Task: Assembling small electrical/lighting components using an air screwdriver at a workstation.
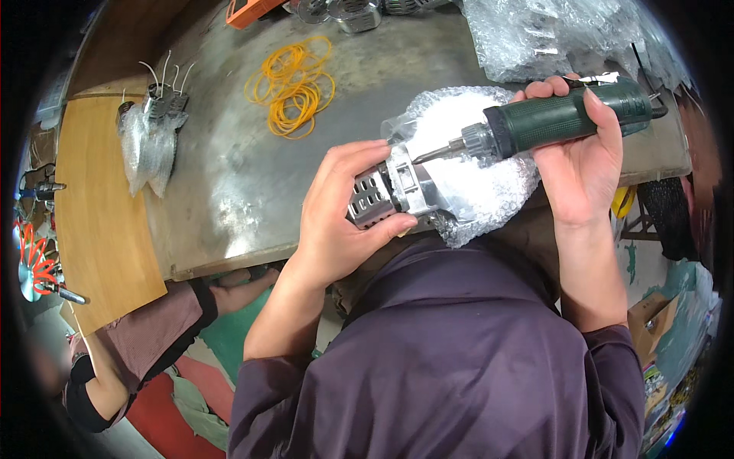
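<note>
My left hand (332,203) is closed round a slotted metal housing (372,200) with a pale bracket (410,180) at its right end. In my right hand (579,164) lies a green electric screwdriver (550,122), gripped along its body and pointing left. Its bit (436,155) reaches the upper part of the bracket; whether it sits in a screw I cannot tell. Clear bubble wrap (489,199) lies under the tool and beside the housing, partly covered by both.
Yellow rubber bands (294,88) lie loose on the metal table (206,153). More bubble wrap (566,38) is heaped at the back right. Wrapped metal parts with white wires (157,130) stand at the left, by a wooden board (99,206). Another person (145,336) is at the lower left.
</note>
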A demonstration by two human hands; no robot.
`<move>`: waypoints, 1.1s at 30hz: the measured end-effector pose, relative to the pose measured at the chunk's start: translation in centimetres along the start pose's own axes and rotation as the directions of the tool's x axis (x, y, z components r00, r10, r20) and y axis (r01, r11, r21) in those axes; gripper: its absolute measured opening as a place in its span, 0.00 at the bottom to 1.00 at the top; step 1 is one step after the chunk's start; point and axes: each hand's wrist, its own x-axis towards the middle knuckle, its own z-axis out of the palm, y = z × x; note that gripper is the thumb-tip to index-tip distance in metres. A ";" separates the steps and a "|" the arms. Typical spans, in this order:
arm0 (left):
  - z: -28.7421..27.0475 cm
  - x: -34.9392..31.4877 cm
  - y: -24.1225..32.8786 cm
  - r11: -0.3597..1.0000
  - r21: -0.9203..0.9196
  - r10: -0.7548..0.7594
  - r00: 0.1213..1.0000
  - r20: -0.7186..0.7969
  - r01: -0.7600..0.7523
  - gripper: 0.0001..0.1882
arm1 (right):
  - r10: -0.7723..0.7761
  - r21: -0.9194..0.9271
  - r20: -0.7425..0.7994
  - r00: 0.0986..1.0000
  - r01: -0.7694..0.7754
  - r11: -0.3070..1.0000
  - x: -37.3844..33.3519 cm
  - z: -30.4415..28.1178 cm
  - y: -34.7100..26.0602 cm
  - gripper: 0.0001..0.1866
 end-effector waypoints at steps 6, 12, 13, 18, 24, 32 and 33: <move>0.0 0.0 -0.1 1.000 -0.013 0.007 1.000 0.003 -0.007 0.38 | 0.038 0.023 0.015 0.999 -0.038 0.999 0.2 0.0 0.3 0.12; 0.1 0.0 0.0 1.000 -0.025 -0.013 1.000 0.005 0.013 0.38 | 0.055 0.042 0.018 0.998 -0.056 0.998 0.2 0.3 0.4 0.11; 0.1 0.1 0.1 1.000 -0.026 -0.013 1.000 0.008 0.013 0.38 | 0.055 0.040 0.010 0.998 -0.055 0.998 0.2 0.3 0.5 0.12; 0.0 0.3 0.5 0.999 0.034 0.022 1.000 0.001 -0.022 0.38 | 0.069 0.068 -0.024 0.997 -0.067 0.995 0.4 0.1 0.8 0.09; 0.0 0.4 0.6 0.998 0.048 0.030 0.999 0.017 -0.030 0.38 | 0.045 0.050 -0.026 0.999 -0.044 0.998 0.3 0.1 1.2 0.09; 0.0 0.2 0.5 0.998 0.056 0.018 1.000 0.008 -0.018 0.39 | 0.068 0.070 -0.053 0.996 -0.065 0.995 -0.2 -0.6 0.2 0.12; 0.0 0.2 0.5 0.997 0.066 0.033 0.999 0.010 -0.034 0.39 | 0.035 0.062 -0.008 0.999 -0.034 0.997 -0.4 -0.6 0.0 0.14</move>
